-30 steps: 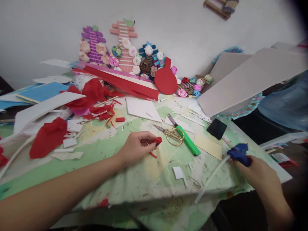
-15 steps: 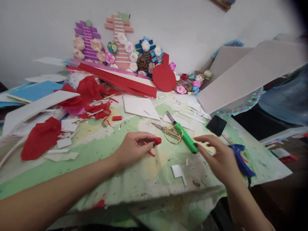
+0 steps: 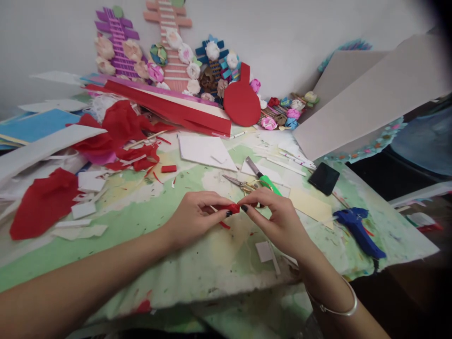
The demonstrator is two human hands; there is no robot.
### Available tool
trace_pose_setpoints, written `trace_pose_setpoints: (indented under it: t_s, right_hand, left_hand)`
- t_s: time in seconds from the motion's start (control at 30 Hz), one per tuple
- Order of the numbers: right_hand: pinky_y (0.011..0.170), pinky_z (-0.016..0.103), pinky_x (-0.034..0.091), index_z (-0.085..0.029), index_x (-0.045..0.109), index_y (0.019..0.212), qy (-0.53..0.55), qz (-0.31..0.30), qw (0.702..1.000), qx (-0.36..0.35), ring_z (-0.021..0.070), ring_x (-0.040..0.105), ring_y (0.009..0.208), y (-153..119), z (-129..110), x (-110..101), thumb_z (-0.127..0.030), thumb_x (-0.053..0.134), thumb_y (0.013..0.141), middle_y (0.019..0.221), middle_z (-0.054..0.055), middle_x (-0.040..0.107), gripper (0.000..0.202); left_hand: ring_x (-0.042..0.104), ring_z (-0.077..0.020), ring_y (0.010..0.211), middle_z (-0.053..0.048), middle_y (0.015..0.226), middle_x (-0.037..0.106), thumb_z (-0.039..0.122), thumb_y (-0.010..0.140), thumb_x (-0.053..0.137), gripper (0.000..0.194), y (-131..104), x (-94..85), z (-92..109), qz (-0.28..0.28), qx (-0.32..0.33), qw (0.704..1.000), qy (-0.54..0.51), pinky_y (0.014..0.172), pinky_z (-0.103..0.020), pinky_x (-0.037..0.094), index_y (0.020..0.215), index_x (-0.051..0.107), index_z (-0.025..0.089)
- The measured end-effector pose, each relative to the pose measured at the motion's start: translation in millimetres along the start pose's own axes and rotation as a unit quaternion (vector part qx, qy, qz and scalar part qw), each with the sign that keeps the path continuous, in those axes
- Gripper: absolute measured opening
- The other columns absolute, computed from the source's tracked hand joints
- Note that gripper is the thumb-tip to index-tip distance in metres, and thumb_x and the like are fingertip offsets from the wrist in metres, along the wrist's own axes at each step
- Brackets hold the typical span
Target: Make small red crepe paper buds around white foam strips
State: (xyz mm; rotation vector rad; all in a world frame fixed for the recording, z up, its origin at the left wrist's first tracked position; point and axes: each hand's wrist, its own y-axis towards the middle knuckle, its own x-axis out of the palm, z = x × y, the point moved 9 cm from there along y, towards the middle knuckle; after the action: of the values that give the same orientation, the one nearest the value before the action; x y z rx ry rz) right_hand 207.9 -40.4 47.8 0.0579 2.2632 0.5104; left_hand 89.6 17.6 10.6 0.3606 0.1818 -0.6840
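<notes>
While my left hand [image 3: 196, 215] pinches the small red piece [image 3: 233, 208] just nearer me than the gold-handled scissors [image 3: 243, 184], my right hand [image 3: 243, 206] sits narrow at its end; whether it grips, I cannot tell. Uneven pulling between 2 hands could tear it.

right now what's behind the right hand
Behind the right hand: scissors and a green-handled knife. Their blades show; the hand covers the knife's lower handle and part of the scissors' handles.

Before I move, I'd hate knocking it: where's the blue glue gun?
In the head view, the glue gun lies right of the right hand, nearer the camera than the black phone.
</notes>
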Motion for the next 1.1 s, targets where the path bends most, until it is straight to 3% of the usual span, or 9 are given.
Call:
trace_pose_setpoints:
  t_s: [0.37,1.1]
  right_hand:
    - [0.067,0.027,0.042,-0.017,0.062,0.082,0.0,-0.003,1.0,0.0,0.0133,0.056,0.073,3.6,0.9,5.9,-0.011,0.055,0.082,0.076,0.001,0.061,0.01]
    - [0.065,0.028,0.041,-0.017,0.061,0.08,-0.016,0.01,0.999,-0.027,0.0148,0.052,0.071,2.2,-5.7,8.9,-0.01,0.051,0.083,0.072,0.003,0.058,0.012]
  left_hand:
    - [0.067,-0.0155,0.075,-0.005,0.084,0.073,0.014,0.078,0.06,0.018,0.6,3.5,-2.1,-0.017,-0.008,1.0,0.006,0.066,-0.022,0.055,0.088,0.075,0.017]
    - [0.065,-0.0137,0.064,-0.004,0.077,0.073,0.017,0.078,0.062,0.015,-0.9,2.1,-3.3,0.0,-0.019,0.999,0.028,0.061,-0.022,0.051,0.084,0.075,0.015]
